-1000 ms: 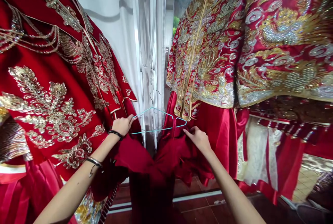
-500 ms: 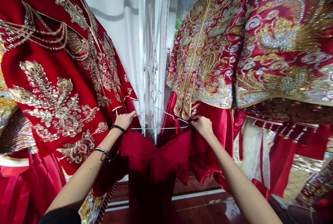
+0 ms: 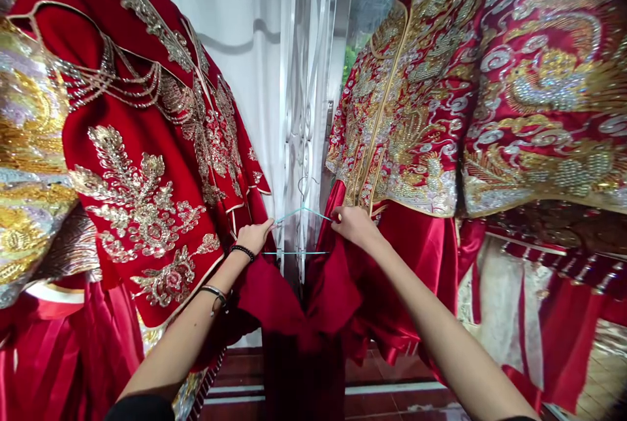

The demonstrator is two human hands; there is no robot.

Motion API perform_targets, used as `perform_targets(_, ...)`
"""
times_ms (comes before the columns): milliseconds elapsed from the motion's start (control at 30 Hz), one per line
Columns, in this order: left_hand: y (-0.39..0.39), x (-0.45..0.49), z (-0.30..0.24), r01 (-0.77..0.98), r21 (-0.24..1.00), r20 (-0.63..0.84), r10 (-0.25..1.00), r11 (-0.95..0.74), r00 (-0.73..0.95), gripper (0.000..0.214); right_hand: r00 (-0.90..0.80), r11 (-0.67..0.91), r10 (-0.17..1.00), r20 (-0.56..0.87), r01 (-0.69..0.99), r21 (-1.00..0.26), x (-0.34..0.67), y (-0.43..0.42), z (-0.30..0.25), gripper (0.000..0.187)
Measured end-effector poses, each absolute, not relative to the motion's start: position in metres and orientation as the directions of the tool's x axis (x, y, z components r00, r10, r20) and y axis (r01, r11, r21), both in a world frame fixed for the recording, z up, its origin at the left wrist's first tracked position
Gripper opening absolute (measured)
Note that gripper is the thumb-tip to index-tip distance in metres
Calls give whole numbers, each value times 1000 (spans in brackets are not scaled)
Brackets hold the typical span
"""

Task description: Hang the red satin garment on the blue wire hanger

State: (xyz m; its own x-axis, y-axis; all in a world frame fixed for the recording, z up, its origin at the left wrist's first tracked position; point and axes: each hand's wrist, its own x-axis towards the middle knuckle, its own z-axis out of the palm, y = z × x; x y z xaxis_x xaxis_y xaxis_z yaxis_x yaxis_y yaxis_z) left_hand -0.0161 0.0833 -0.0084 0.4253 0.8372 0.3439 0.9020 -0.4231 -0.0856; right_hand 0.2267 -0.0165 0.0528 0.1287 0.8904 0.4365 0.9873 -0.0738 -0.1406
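A thin light-blue wire hanger (image 3: 302,210) is stretched between my hands, its hook pointing up. A dark red dress (image 3: 298,316) hangs below it, the top folded out to both sides. My left hand (image 3: 253,238), with a dark bead bracelet on the wrist, is closed on the hanger's left arm. On the other side my right hand (image 3: 356,224) pinches the hanger's right arm, near the dress's top edge. The hanger's ends are hidden behind my hands and the cloth.
A red jacket (image 3: 147,192) with silver beadwork hangs close on the left. To the right hang a gold-embroidered jacket (image 3: 392,121) and another one (image 3: 543,114) beside it. White metal bars (image 3: 297,81) and a white curtain (image 3: 230,36) stand behind. Dark red tiles (image 3: 382,369) cover the floor.
My right hand has moved left and up from beside the hanger's right end onto its arm. My left hand stays on the hanger. The view has shifted slightly left.
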Motion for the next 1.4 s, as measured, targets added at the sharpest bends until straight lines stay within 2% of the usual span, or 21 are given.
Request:
perform_targets(67, 79, -22, -9, 892, -45, 377, 820, -449, 431, 44, 178, -121, 883, 435, 980, -156, 229, -22, 61, 27)
perform_targets(167, 72, -35, -12, 866, 109, 453, 800, -488, 393, 47, 293, -213, 832, 471, 953, -216, 243, -25, 65, 34)
perform_targets(200, 70, -40, -14, 864, 166, 463, 811, -475, 357, 49, 268, -173, 841, 471, 956, -235, 249, -23, 61, 34)
perform_targets(267, 68, -47, -16, 877, 227, 441, 848, -423, 295, 52, 124, 15, 886, 446, 956, -294, 257, -15, 43, 36)
perform_targets(333, 66, -51, -19, 898, 209, 410, 868, -387, 279, 53, 49, 128, 910, 411, 911, -391, 259, -6, 16, 41)
perform_targets(400, 64, -50, -20, 918, 172, 411, 873, -357, 262, 52, 136, 96, 894, 427, 873, -479, 256, 2, -12, 44)
perform_targets(500, 61, -44, -24, 949, 173, 443, 881, -264, 164, 52, 274, 25, 832, 482, 850, -526, 247, 6, -38, 47)
perform_targets(700, 55, -36, -38, 962, 116, 618, 777, -246, 124, 50, 367, -74, 731, 575, 880, -468, 234, -2, -44, 50)
perform_targets(800, 52, -34, -43, 967, 146, 655, 753, -210, 65, 49, 376, -119, 710, 595, 898, -424, 230, -6, -42, 47)
perform_targets(1033, 32, -32, -34, 966, 207, 631, 776, -155, -11, 47, 409, -193, 667, 623, 902, -385, 221, -26, -35, 43)
perform_targets(1400, -14, -37, -11, 962, 237, 560, 828, -139, -19, 46, 418, -216, 711, 566, 895, -390, 216, -63, -9, 48)
